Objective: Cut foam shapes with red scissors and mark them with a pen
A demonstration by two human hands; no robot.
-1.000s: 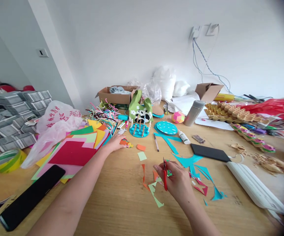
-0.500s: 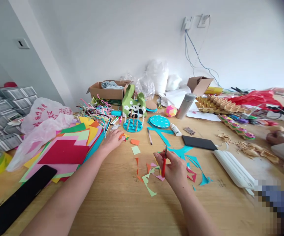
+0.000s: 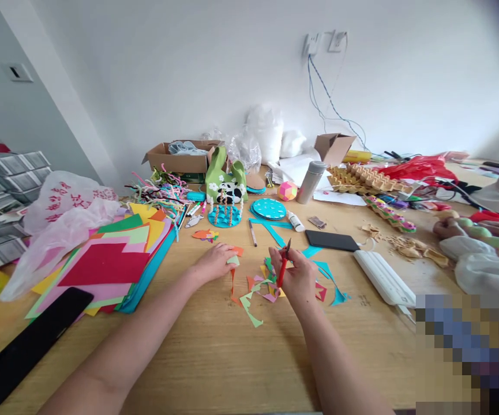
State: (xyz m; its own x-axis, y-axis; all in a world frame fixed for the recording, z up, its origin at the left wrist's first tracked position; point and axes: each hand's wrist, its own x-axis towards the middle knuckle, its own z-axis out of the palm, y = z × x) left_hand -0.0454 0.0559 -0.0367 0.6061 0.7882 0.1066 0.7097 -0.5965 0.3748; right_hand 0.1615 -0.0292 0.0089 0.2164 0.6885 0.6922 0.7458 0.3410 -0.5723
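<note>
My left hand [image 3: 215, 263] rests on the table, its fingers bent and pressed together at a small light green paper square [image 3: 233, 260]. Partly tucked behind those fingertips is an orange paper piece [image 3: 237, 251]. My right hand [image 3: 300, 275] grips scissors [image 3: 282, 270] with red handles, their dark tips pointing up and away from me. Coloured paper scraps [image 3: 251, 308] lie between and under my hands. Farther off, beyond my left hand, lies a multicoloured paper fish [image 3: 206, 235]. Blue paper offcuts [image 3: 339, 296] spread to the right of the scissors.
Stacked coloured paper [image 3: 106, 262] and a black phone [image 3: 33, 346] lie left. Behind are a green panda bag [image 3: 227, 184], blue discs [image 3: 269, 208], a glue bottle [image 3: 295, 221] and a grey flask [image 3: 312, 182]. A white device [image 3: 385, 279] and another person's hands [image 3: 446, 227] are right.
My left hand has left the paper fish and moved right and nearer to me, onto the light green square. My right hand still holds the scissors. The view has turned slightly right.
</note>
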